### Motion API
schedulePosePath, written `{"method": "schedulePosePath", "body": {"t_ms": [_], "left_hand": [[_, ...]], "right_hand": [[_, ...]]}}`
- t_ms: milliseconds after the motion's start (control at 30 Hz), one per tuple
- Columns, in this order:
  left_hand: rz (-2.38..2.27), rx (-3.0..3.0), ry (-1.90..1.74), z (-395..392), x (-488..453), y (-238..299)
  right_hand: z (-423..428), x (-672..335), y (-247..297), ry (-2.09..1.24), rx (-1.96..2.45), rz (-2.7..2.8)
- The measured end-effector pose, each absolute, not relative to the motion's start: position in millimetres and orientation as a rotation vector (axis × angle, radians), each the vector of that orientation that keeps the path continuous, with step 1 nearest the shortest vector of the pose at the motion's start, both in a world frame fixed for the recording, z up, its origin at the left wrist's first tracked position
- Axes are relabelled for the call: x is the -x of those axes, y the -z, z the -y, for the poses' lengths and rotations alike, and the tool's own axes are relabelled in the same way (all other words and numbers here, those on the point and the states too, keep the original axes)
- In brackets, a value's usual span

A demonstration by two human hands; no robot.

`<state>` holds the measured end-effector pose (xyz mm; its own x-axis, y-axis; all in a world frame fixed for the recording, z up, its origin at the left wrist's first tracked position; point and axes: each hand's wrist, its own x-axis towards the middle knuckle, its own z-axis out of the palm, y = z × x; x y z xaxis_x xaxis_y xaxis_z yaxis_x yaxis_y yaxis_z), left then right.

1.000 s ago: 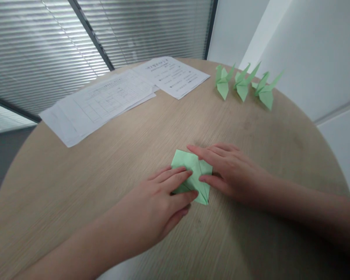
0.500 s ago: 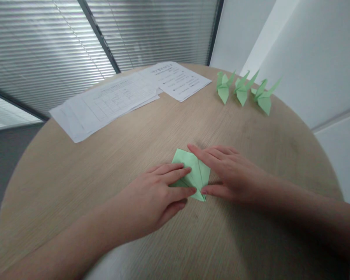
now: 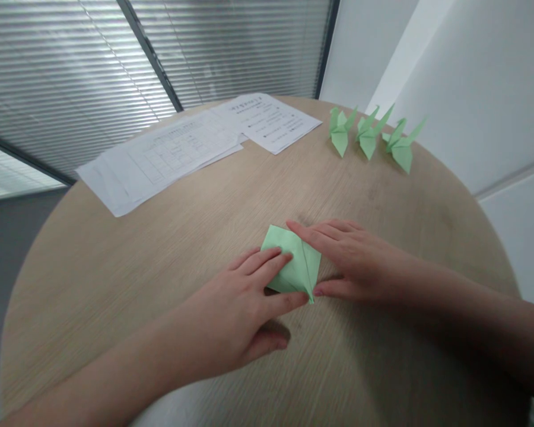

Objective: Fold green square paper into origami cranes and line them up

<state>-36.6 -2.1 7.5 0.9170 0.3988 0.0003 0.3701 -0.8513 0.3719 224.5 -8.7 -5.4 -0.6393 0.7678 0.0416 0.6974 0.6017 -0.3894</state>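
Note:
A piece of folded green origami paper (image 3: 296,261) lies flat on the wooden table, with a crease running down to its near corner. My left hand (image 3: 249,299) rests on its left part, fingers spread; the index fingertip presses beside the narrow near corner and the thumb is apart, off the paper. From the right, my right hand (image 3: 349,255) lays its stretched index finger along the upper right edge. Its thumb tip is beside the near corner, and the thumb and fingers are apart. Part of the paper's left side is hidden under my left fingers.
Three folded green paper cranes (image 3: 367,137) stand in a row near the table's far right edge. Printed white sheets (image 3: 173,154) overlap along the far left. Behind the round table (image 3: 182,237) are window blinds (image 3: 235,47) and a white wall (image 3: 493,77).
My left index finger has slid toward the near corner, and its thumb has moved down, away from the paper. The near left flap now lies folded inward. My right thumb has shifted slightly right.

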Motion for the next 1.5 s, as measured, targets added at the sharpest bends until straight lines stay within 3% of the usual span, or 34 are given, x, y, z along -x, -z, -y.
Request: {"method": "schedulePosePath", "body": {"t_ms": [1067, 1500], "left_hand": [[-0.610, -2.618, -0.016, 10.7, 35.4, -15.0], [-0.619, -2.676, 0.021, 17.9, 25.7, -8.3]], "right_hand": [[13.9, -225.2, 1.9, -0.505, 1.207, 2.655], [4.0, -242.6, -10.0, -0.809, 1.090, 2.562]]}}
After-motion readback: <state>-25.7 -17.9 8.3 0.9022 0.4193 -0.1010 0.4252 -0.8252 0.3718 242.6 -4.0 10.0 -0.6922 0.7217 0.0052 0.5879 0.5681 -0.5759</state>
